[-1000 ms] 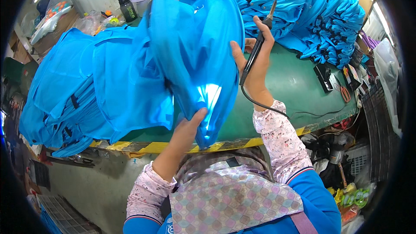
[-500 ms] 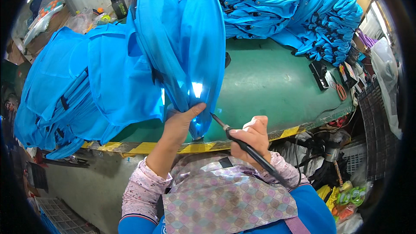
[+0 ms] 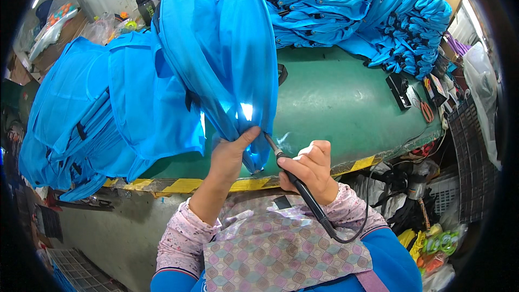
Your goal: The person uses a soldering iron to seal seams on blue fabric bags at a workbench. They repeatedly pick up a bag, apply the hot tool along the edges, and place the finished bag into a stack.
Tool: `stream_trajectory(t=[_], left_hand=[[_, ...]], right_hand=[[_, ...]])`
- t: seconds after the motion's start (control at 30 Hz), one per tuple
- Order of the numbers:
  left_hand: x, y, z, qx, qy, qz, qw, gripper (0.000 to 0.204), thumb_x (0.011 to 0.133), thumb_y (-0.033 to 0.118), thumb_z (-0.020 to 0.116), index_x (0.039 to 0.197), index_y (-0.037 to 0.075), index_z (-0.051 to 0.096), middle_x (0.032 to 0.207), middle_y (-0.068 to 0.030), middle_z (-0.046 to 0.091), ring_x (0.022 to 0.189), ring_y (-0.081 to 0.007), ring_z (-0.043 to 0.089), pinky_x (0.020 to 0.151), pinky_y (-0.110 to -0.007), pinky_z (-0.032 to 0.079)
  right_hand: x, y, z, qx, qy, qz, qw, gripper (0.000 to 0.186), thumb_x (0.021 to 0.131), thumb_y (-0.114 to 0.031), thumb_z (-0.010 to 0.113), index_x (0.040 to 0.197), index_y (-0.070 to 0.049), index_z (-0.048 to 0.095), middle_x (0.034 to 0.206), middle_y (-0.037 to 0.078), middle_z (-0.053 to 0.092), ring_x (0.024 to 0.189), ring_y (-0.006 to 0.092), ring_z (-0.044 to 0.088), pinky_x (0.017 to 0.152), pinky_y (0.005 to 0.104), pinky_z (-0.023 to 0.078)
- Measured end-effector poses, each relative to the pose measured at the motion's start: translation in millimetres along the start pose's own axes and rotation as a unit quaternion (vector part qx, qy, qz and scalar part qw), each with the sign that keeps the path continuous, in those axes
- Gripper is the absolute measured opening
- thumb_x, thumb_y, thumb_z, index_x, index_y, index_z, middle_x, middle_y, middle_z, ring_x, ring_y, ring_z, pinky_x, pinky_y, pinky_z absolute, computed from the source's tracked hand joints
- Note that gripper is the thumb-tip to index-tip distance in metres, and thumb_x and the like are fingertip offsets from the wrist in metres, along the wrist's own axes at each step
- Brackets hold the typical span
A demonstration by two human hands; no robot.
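In the head view, our only one, we see a blue cloth piece (image 3: 243,48) standing in folds at the front of the green table (image 3: 335,103), just left of the middle. Our left hand (image 3: 230,151) is closed on its lower part, thumb in front and the fingers mostly hidden. Our right hand (image 3: 311,173) is wrapped around the black handle of a soldering iron (image 3: 305,189), whose tip meets the right edge of the cloth just beside our left thumb; a thin wisp of smoke (image 3: 283,141) hangs there.

To do this well, we judge it best to pinch the edge taut, touch lightly and briefly so that the heat does not burn a hole, and leave more room between thumb and tip. The cord (image 3: 363,221) loops down over our apron (image 3: 286,254) and should run free of the wrist. Other folds should be held away from the metal.

Counting, we find two hands, one soldering iron, one cloth piece in the grip, and two heaps of blue cloth: a left heap (image 3: 81,103) and a right heap (image 3: 335,16). Their layers overlap too much to number. We also count one dark bottle (image 3: 144,5).
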State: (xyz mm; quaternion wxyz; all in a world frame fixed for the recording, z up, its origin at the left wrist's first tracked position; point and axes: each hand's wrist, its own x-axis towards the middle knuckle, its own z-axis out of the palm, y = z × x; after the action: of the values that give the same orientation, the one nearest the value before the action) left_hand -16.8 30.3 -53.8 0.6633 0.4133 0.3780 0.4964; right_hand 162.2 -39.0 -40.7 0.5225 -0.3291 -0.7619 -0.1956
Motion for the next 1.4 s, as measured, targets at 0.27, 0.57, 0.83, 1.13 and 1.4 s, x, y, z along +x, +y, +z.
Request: stream_trajectory(t=[0.27, 0.57, 0.83, 1.13, 1.4], left_hand=[[6.4, -10.2, -7.0, 0.019, -0.013, -0.008, 1.000, 0.038, 0.085, 0.020, 0.082, 0.116, 0.003, 0.069, 0.108, -0.0050, 0.071, 0.098, -0.0153, 0.064, 0.091, -0.031, 0.047], [-17.1, -24.3, -19.2, -0.016, 0.023, 0.038, 0.999, 0.039, 0.089, 0.024, 0.074, 0.119, 0.002, 0.064, 0.114, -0.0085, 0.067, 0.103, -0.0160, 0.061, 0.094, -0.032, 0.046], [-12.4, -33.3, -39.3, 0.119, -0.030, -0.042, 0.992, 0.049, 0.089, 0.028, 0.077, 0.127, 0.003, 0.058, 0.114, -0.0052, 0.066, 0.104, -0.0154, 0.060, 0.092, -0.031, 0.047], [-20.6, -30.7, -25.5, -0.238, -0.069, -0.061, 0.967, 0.066, 0.086, 0.009, 0.073, 0.144, 0.004, 0.042, 0.133, -0.0084, 0.059, 0.122, -0.0248, 0.058, 0.105, -0.043, 0.048], [-18.9, -30.6, 1.9, -0.110, 0.062, 0.051, 0.991, 0.044, 0.087, 0.008, 0.076, 0.127, 0.001, 0.058, 0.116, -0.0075, 0.067, 0.101, -0.0180, 0.066, 0.088, -0.032, 0.053]], right_hand=[[3.0, 5.8, 0.9, 0.174, 0.077, 0.218, 0.957, 0.019, 0.085, -0.008, 0.072, 0.104, -0.005, 0.068, 0.087, 0.005, 0.067, 0.071, 0.0221, 0.049, 0.071, 0.0350, 0.039], [43.6, 51.4, 38.6, -0.029, -0.072, -0.023, 0.997, 0.038, 0.084, -0.013, 0.067, 0.122, -0.017, 0.063, 0.135, 0.014, 0.060, 0.129, 0.0337, 0.054, 0.110, 0.0510, 0.036], [25.3, 50.1, 54.1, 0.045, -0.058, 0.040, 0.997, 0.043, 0.083, -0.005, 0.069, 0.124, -0.017, 0.063, 0.133, 0.018, 0.061, 0.121, 0.0320, 0.061, 0.105, 0.0486, 0.043], [3.8, 60.6, 48.9, 0.045, -0.028, 0.083, 0.995, 0.042, 0.083, 0.004, 0.067, 0.123, -0.008, 0.060, 0.131, 0.023, 0.061, 0.086, 0.0286, 0.069, 0.066, 0.0320, 0.057], [34.1, 25.3, 74.6, 0.196, 0.005, 0.103, 0.975, 0.063, 0.076, 0.004, 0.080, 0.129, -0.006, 0.047, 0.136, 0.025, 0.055, 0.100, 0.0275, 0.064, 0.084, 0.0358, 0.053]])
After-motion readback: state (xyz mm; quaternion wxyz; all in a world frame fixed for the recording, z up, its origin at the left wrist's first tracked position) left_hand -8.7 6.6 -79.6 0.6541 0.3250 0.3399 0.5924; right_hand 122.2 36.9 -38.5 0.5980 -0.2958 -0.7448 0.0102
